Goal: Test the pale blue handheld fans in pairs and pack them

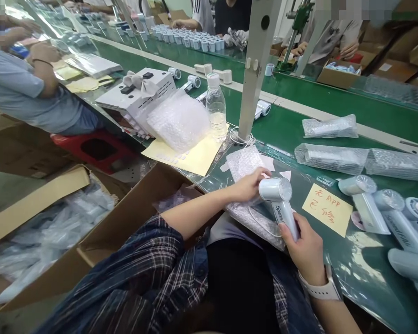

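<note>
A light blue hair dryer (284, 218) with dark "Speed" lettering is tilted in front of me. My right hand (304, 243) is closed around the lower part of its handle, thumb on top. Just behind the dryer's round head, my left hand (249, 185) has its fingers curled over bubble wrap; the head partly hides the fingertips, and what they pinch cannot be made out. Beyond the left hand lies a bubble-wrap bag (244, 160). Another bubble-wrapped piece (254, 220) lies beneath my hands at the table edge, a white cord across it.
Several more hair dryers (371, 213) lie at the right beside a handwritten yellow note (329, 208). Wrapped packages (330, 157) sit behind. A metal post (256, 69) rises near a water bottle (216, 109). An open carton (48, 236) stands at lower left; co-workers (38, 93) sit around.
</note>
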The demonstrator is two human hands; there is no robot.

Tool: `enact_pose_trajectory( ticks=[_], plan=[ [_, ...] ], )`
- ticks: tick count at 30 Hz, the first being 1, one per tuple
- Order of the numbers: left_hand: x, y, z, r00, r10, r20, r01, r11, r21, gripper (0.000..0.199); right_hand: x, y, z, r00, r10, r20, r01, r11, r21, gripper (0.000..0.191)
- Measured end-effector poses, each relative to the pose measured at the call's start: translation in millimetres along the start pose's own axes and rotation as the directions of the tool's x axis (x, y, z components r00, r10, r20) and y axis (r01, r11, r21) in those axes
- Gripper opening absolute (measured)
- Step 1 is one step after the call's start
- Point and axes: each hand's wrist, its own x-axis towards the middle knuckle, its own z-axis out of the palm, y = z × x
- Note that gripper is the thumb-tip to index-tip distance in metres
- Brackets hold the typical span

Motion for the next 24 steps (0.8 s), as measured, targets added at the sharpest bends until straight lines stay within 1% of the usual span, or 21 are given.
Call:
enact_pose_trajectory(
  ticks=[2,3,4,6,8,9,10,11,12,13,14,15,16,17,19,20,22,23,24],
  plan=[
    [6.2,1.0,-6.7,0.991,-0.128,-0.026,0.119,0.966,-0.232,0.032,1.0,-0.9,2.3,0.998,-0.059,-0.015,0.058,0.996,-0.062,0.054],
    [8.8,2.0,-10.8,0.984,-0.176,-0.030,0.160,0.943,-0.292,0.027,2.6,-1.3,3.9,0.996,-0.092,-0.010,0.091,0.991,-0.100,0.052],
    [10.8,3.8,-15.2,0.979,-0.199,-0.034,0.180,0.937,-0.301,0.022,4.6,-1.7,5.3,0.992,-0.127,0.000,0.126,0.982,-0.142,0.051],
    [11.4,9.9,-23.0,0.978,-0.206,-0.043,0.186,0.941,-0.282,0.016,9.4,-3.1,6.7,0.980,-0.196,0.035,0.199,0.950,-0.242,0.046],
    [7.3,20.3,-28.2,0.979,-0.197,-0.044,0.179,0.948,-0.264,0.015,14.1,-6.9,5.2,0.962,-0.261,0.079,0.272,0.896,-0.351,0.040],
    [3.6,27.0,-29.3,0.985,-0.167,-0.047,0.154,0.968,-0.196,0.018,16.2,-10.4,3.2,0.951,-0.290,0.103,0.307,0.863,-0.401,0.037],
    [-0.9,34.5,-29.5,0.992,-0.114,-0.051,0.111,0.991,-0.071,0.022,18.3,-15.0,0.6,0.940,-0.318,0.124,0.339,0.829,-0.444,0.034],
    [-6.0,42.6,-28.8,0.998,-0.041,-0.045,0.045,0.994,0.101,0.028,20.4,-20.5,-2.7,0.928,-0.344,0.144,0.369,0.797,-0.478,0.032],
    [-11.3,51.1,-27.4,0.999,0.045,-0.013,-0.039,0.955,0.294,0.033,22.6,-26.6,-6.4,0.915,-0.368,0.163,0.398,0.769,-0.500,0.031],
    [-16.6,59.7,-25.5,0.991,0.124,0.048,-0.132,0.873,0.470,0.037,25.2,-33.0,-10.5,0.903,-0.392,0.177,0.425,0.747,-0.511,0.031],
    [-21.6,68.4,-23.2,0.975,0.179,0.129,-0.220,0.772,0.597,0.040,28.0,-39.3,-14.6,0.893,-0.408,0.189,0.444,0.732,-0.517,0.031],
    [-26.0,76.9,-20.7,0.957,0.200,0.209,-0.289,0.685,0.669,0.042,31.1,-45.1,-18.7,0.891,-0.413,0.188,0.447,0.726,-0.523,0.032],
    [-29.8,85.1,-17.9,0.939,0.202,0.277,-0.342,0.613,0.712,0.043,34.4,-50.1,-22.3,0.901,-0.401,0.166,0.424,0.730,-0.536,0.033],
    [-32.9,92.9,-14.9,0.927,0.193,0.322,-0.374,0.551,0.746,0.044,37.7,-54.1,-25.5,0.921,-0.367,0.129,0.375,0.747,-0.549,0.035],
    [-37.2,106.6,-8.1,0.918,0.176,0.354,-0.395,0.433,0.810,0.048,44.2,-59.1,-30.5,0.965,-0.257,0.050,0.245,0.821,-0.515,0.041],
    [-38.8,112.4,-4.7,0.916,0.174,0.362,-0.401,0.368,0.839,0.050,47.4,-60.0,-32.7,0.981,-0.189,0.037,0.186,0.880,-0.438,0.043],
    [-41.3,121.9,1.0,0.913,0.188,0.363,-0.401,0.243,0.883,0.052,53.7,-59.5,-37.9,0.997,-0.044,0.071,0.055,0.985,-0.163,0.047],
    [-42.2,126.0,2.3,0.916,0.195,0.350,-0.387,0.200,0.900,0.052,56.4,-58.9,-41.2,0.994,0.033,0.104,-0.034,0.999,0.010,0.049],
    [-43.1,129.9,2.1,0.922,0.199,0.331,-0.367,0.185,0.912,0.051,58.5,-58.8,-44.9,0.983,0.114,0.146,-0.140,0.972,0.187,0.051]
  ],
)
